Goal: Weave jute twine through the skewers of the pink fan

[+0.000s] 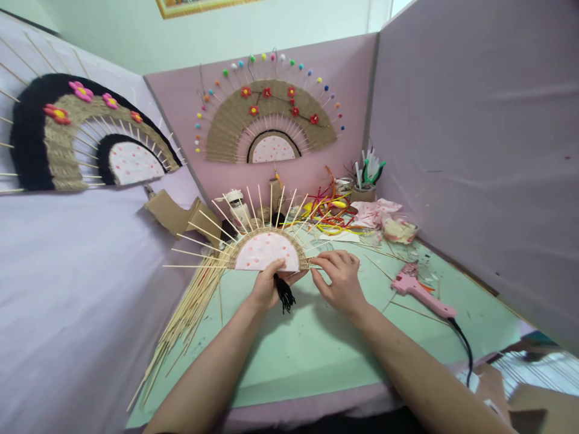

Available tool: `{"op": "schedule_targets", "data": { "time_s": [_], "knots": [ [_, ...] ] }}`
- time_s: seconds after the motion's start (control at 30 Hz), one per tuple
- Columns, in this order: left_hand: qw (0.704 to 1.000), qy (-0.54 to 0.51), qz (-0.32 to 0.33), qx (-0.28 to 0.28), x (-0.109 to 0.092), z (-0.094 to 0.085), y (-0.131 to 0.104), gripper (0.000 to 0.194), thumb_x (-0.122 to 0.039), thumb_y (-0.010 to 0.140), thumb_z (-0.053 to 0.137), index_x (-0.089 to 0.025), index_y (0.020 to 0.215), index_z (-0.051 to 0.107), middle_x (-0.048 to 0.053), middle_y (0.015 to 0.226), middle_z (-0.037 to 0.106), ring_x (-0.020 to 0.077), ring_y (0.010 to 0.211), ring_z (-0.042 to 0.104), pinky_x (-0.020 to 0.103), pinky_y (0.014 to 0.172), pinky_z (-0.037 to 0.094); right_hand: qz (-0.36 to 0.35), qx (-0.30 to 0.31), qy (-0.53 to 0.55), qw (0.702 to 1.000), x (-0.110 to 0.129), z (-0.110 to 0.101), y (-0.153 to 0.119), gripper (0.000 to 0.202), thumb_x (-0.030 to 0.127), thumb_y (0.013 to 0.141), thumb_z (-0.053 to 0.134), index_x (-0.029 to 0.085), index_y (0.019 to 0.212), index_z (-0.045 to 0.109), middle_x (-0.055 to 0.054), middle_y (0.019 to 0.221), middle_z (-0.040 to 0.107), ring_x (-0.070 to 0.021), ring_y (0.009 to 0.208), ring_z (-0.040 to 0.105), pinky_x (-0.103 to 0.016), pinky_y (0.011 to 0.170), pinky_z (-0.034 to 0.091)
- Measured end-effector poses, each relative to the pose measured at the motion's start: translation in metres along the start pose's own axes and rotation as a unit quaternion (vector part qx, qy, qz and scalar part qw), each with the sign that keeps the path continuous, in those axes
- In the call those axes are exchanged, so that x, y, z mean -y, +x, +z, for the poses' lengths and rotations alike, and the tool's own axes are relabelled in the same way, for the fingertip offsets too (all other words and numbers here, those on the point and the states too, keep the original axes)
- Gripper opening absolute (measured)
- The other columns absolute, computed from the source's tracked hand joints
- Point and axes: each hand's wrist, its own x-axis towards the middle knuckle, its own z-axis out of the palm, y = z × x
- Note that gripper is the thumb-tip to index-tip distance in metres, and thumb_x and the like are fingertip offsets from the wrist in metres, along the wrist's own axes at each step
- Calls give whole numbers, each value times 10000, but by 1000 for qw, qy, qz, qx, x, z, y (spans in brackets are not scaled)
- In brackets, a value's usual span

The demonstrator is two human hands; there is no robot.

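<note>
Both hands hold a half-finished fan (266, 250) upright over the green desk (316, 349): left hand (266, 288) grips its base beside a black yarn tuft (284, 294), right hand (339, 277) pinches jute twine at the right edge. Weaving appears under way; threading between skewers (212, 232) demands steady tension.

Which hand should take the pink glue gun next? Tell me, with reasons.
Probably the right hand: the glue gun lies on its side, while the left hand grips the fan.
</note>
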Motion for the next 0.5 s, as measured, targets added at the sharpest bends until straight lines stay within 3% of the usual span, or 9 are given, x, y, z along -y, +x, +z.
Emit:
{"op": "schedule_targets", "data": {
  "time_s": [0.13, 0.23, 0.3, 0.37, 0.43, 0.5],
  "knots": [
    [1000, -14, 6, -17, -1, -1, 2, 316, -141, 790, 468, -58, 1078, 567, 162, 1019, 663, 290, 1067, 561, 471, 951, 406, -5, -56, 36, 998, -2, -4, -1, 171, 188, 788, 549, 228, 934, 627, -42, 934, 624, -204, 931, 513, -389, 864, 282],
    [999, -27, 6, -27, -4, -2, 3, 319, -157, 792, 460, -28, 1063, 567, 183, 998, 664, 296, 1080, 551, 469, 969, 393, -60, -88, 111, 988, -4, -8, -4, 138, 151, 759, 553, 216, 864, 613, -42, 840, 628, -183, 825, 537, -370, 801, 339],
    [999, -37, 16, -37, -7, -2, 4, 332, -161, 790, 460, -23, 1076, 558, 181, 992, 666, 295, 1081, 550, 470, 972, 392, -102, -45, 169, 979, -3, -7, -6, 113, 143, 754, 537, 205, 825, 600, -29, 710, 600, -158, 696, 523, -323, 696, 369],
    [998, -47, 23, -44, -9, -2, 4, 350, -157, 788, 460, -29, 1102, 545, 173, 999, 666, 289, 1077, 554, 466, 973, 395, -106, 47, 202, 972, -2, -4, -7, 92, 147, 765, 513, 197, 777, 589, -11, 615, 556, -138, 605, 489, -283, 612, 359],
    [997, -54, 22, -46, -11, -2, 4, 369, -156, 789, 456, -39, 1130, 532, 166, 1010, 665, 280, 1076, 556, 455, 976, 397, -57, 132, 209, 967, -1, 1, -7, 115, 167, 785, 489, 196, 718, 578, 1, 586, 539, -125, 564, 469, -260, 575, 346],
    [997, -57, 17, -45, -12, -1, 3, 385, -163, 792, 453, -52, 1155, 518, 161, 1020, 663, 272, 1078, 556, 444, 976, 399, 37, 155, 220, 962, -3, 7, -5, 150, 208, 807, 471, 195, 693, 568, 2, 602, 546, -117, 550, 461, -247, 557, 345]
  ]
}}
